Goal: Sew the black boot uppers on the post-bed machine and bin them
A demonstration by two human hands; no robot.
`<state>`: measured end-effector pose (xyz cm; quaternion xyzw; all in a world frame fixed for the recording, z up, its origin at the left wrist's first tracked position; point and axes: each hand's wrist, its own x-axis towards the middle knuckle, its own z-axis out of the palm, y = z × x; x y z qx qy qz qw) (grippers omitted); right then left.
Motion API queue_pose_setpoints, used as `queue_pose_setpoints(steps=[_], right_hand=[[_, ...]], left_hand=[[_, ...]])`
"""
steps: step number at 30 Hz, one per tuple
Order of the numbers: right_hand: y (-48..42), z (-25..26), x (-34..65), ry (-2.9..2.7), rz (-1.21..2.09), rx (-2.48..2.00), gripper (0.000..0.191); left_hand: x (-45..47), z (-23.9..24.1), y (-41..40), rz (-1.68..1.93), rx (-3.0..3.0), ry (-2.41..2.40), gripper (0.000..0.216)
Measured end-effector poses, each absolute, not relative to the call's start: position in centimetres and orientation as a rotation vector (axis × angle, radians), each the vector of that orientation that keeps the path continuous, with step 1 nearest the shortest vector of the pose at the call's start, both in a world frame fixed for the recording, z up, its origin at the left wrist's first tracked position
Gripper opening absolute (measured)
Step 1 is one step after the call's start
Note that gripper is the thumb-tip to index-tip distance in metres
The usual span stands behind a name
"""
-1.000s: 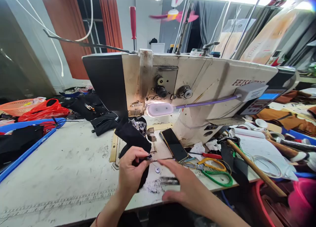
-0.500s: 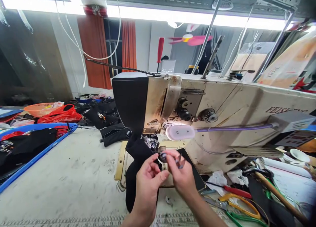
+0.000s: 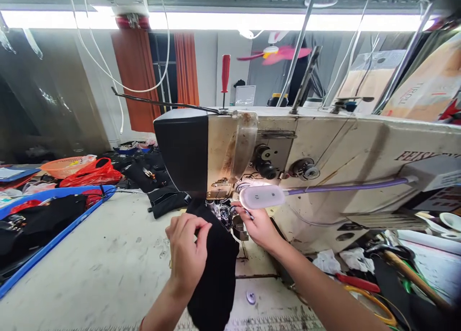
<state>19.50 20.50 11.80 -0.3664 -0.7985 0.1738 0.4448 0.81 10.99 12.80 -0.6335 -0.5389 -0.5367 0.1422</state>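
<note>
My right hand [image 3: 260, 228] reaches in beside the presser foot [image 3: 224, 211] of a sewing machine [image 3: 324, 148], below its lit lamp [image 3: 262, 196]. Its fingertips are pinched near the needle area, and a small dark part shows between them, too covered to name. A curved metal guide [image 3: 239, 228] stands just under those fingers. My left hand [image 3: 189, 244] hovers over the left edge of a black fabric piece [image 3: 214, 273], fingers curled and thumb against the index finger; what they hold, if anything, cannot be made out. The fabric runs from the foot toward me.
On the left stands a blue tray [image 3: 75, 230] with black items, near a red plastic bag [image 3: 91, 172] and an orange basket [image 3: 61, 165]. A black pouch [image 3: 167, 201] lies behind the fabric. Tools with a red handle [image 3: 360, 282] and yellow handles [image 3: 374, 302] crowd the right.
My hands were close together in front of the foot, the right holding a small dark metal part. The right has moved up to the needle area; the left has moved left over the fabric.
</note>
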Motion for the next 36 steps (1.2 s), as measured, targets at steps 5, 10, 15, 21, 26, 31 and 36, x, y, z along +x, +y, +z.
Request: queue_pose_setpoints(steps=[5,10,15,21,26,31,36], right_hand=[[21.2,13.0,18.4,-2.085,0.469,-0.863,0.026],[21.2,13.1,17.5,-2.075,0.502,-0.847,0.029],[21.0,13.2,18.2,-2.046,0.491,-0.865,0.036],[21.3,13.8,18.0,-2.143,0.506,-0.865,0.027],[21.4,14.6,17.5,-2.192,0.5,-0.893,0.023],[21.4,15.4,19.0,-2.358,0.519,-0.787,0.025],[21.6,15.0,20.0,-2.39,0.498,-0.723,0.033]], left_hand=[[-0.7,13.4,9.6,-1.746,-1.818,-1.542,0.017],[1.9,11.7,10.5,-1.193,-1.796,-1.616,0.015],[3.5,11.0,11.7,-1.203,-1.839,-1.592,0.01],[1.1,13.2,9.7,-1.724,-1.886,-1.566,0.012],[-0.7,13.0,8.3,-1.427,-2.135,-1.556,0.014],[-1.3,14.9,7.0,-0.687,-2.213,-1.568,0.019],[1.0,22.1,1.8,-0.595,-2.754,-1.233,0.029]])
